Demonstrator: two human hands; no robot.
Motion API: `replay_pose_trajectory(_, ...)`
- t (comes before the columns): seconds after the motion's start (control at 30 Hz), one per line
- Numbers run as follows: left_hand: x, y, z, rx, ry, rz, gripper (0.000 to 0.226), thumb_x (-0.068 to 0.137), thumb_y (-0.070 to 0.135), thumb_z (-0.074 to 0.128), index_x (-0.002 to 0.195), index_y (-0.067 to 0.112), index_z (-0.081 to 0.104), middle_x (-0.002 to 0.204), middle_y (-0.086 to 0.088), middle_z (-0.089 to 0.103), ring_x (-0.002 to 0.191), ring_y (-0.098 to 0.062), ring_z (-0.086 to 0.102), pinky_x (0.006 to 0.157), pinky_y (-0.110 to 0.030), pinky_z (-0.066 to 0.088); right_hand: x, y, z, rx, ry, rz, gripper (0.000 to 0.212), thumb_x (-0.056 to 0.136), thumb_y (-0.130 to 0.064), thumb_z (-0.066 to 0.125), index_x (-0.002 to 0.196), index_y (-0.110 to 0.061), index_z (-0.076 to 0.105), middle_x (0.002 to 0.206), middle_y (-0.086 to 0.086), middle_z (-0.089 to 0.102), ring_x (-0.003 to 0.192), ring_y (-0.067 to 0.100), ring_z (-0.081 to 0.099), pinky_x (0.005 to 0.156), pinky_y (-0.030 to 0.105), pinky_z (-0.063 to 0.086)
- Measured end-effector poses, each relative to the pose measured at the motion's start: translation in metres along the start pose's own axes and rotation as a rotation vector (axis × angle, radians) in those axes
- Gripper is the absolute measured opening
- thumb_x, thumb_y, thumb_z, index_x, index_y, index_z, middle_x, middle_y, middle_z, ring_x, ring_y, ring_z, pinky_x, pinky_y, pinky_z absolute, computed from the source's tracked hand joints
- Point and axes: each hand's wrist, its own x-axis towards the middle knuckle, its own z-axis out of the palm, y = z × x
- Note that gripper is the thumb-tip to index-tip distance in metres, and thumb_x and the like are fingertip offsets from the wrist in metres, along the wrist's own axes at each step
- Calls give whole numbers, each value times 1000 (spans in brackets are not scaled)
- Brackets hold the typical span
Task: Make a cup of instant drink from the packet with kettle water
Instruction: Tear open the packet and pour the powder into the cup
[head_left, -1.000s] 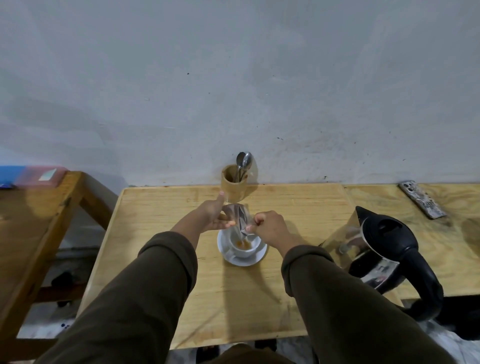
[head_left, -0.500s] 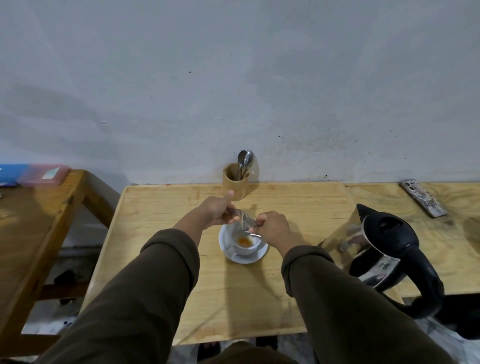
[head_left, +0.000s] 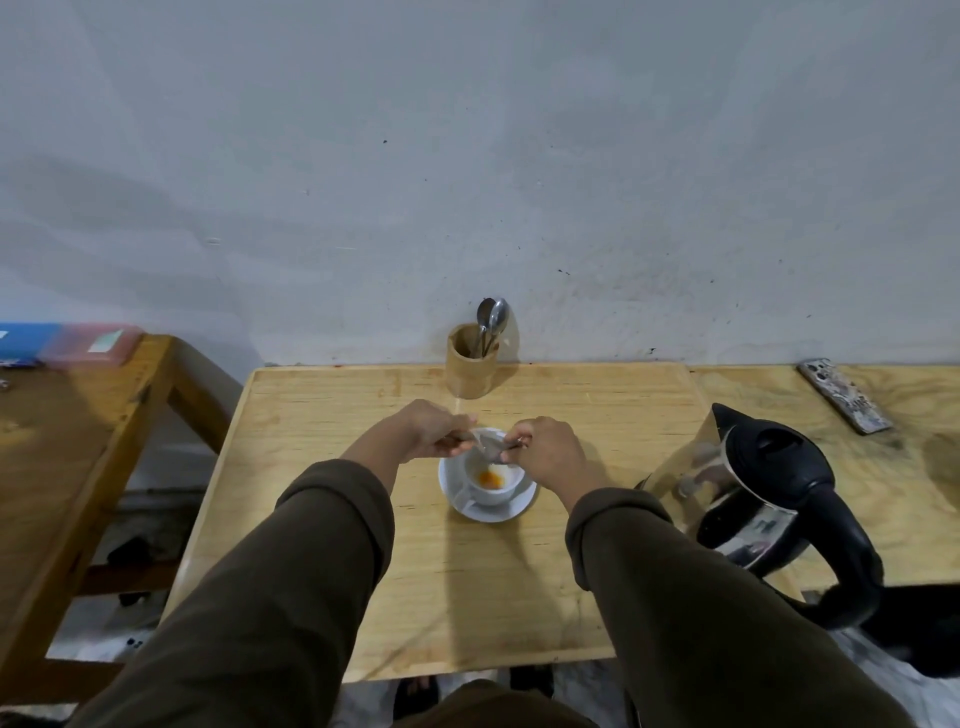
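Silvery packet (head_left: 488, 448) now lies lower and flatter over the white cup (head_left: 491, 480) on its saucer (head_left: 524, 506), pinched at its ends by the left hand (head_left: 428, 431) and right hand (head_left: 545, 449); orange powder (head_left: 490, 478) sits inside. Right of them stands the kettle (head_left: 763, 493), unmoved.

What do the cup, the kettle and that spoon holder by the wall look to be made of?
Cup: glossy white, probably glazed ceramic.
Kettle: mirror-like body, likely polished steel; matte black lid and handle, probably plastic.
Spoon holder: pale tan, matte, wood or bamboo.
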Motion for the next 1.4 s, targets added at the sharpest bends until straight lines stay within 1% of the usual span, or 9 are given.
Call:
replay_pose_trajectory(0.1,-2,-4,-4,37,-17,-33,11,85,11,67,79,4,61,76,-9,62,68,-15,58,68,-21,53,-1,-3,-1,-30,20,-27,18,82,-8,65,97,-14,74,89,0,63,94,19,60,77,22,42)
replay_pose_trajectory(0.23,-6,-12,-9,-32,-17,-49,25,82,3,69,104,3,57,91,-7,60,80,-15,60,65,-22,53,-2,-4,2,-74,103,-56,45,84,-7,60,126,-24,55,126,8,46,112,26,55,90,29,45)
replay_pose_trajectory(0.4,-9,-23,-16,-163,11,4,41,86,2,65,125,1,52,108,-13,61,85,-19,61,56,-20,57,-7,-21,3,337,196,84,74,84,-7,63,144,-32,28,136,8,39,113,24,50,85,25,40)
replay_pose_trajectory(0.5,-7,-35,-21,-253,66,54,39,88,1,61,126,1,52,91,-8,64,76,-18,63,54,-20,58,-4,-38,10,586,188,217,68,89,-8,56,144,-34,24,124,4,47,87,15,56,76,27,51)
replay_pose_trajectory(0.63,-3,-56,-30,-276,195,80,40,88,2,61,127,1,52,86,-11,64,65,-18,60,52,-21,58,4,-52,36,738,81,306,54,82,-34,60,131,-32,37,125,10,59,101,30,65,93,47,54)
replay_pose_trajectory(0.83,-7,-96,-42,-106,364,77,48,79,9,72,122,13,52,82,-10,62,64,-25,61,77,-39,58,-12,-68,64,247,-5,209,22,84,-9,58,92,-19,40,67,-1,51,69,24,53,54,28,37)
replay_pose_trajectory(1.07,-13,-132,-39,143,428,126,18,75,26,67,87,29,53,90,1,66,89,-25,68,87,-36,55,-10,-72,113,-170,-39,-8,29,86,4,45,106,-9,62,106,14,69,98,32,63,75,30,45)
replay_pose_trajectory(1.23,-2,-144,-44,235,526,194,20,86,18,62,104,9,67,89,2,60,83,-11,53,58,-3,34,-9,-79,132,-456,-49,-23,28,89,-3,49,111,-14,63,113,7,69,105,26,64,88,33,49)
replay_pose_trajectory(1.4,2,-149,-46,323,526,202,18,85,13,61,96,7,74,98,-10,71,80,-12,58,53,1,36,-11,-78,139,-632,-36,-116,28,96,-8,41,118,-10,59,124,7,63,116,22,59,92,27,47)
